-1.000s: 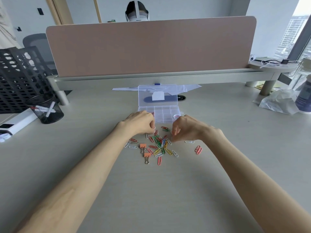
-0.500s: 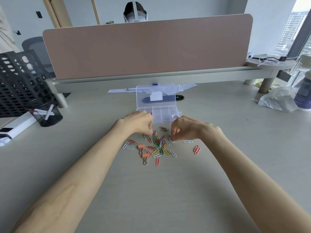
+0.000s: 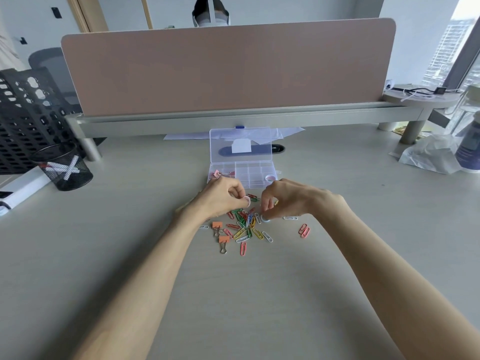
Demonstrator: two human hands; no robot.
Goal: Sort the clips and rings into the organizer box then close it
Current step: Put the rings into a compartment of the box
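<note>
Right hand (image 3: 288, 200) pinching a white ring (image 3: 265, 219), left hand (image 3: 223, 197) a pink ring (image 3: 246, 199), near organizer box (image 3: 242, 175); could slip, scattering paper clips (image 3: 244, 224).

Bright, soft window daylight from right; wide-angle edge distortion.

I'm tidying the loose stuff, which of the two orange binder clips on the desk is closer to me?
The lower orange binder clip, its wire handles pointing toward you; the other orange clip lies just beyond it, slightly left.

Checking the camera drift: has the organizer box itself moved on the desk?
No. The organizer box still sits just in front of the desk grommet; only the camera shifted.
</note>
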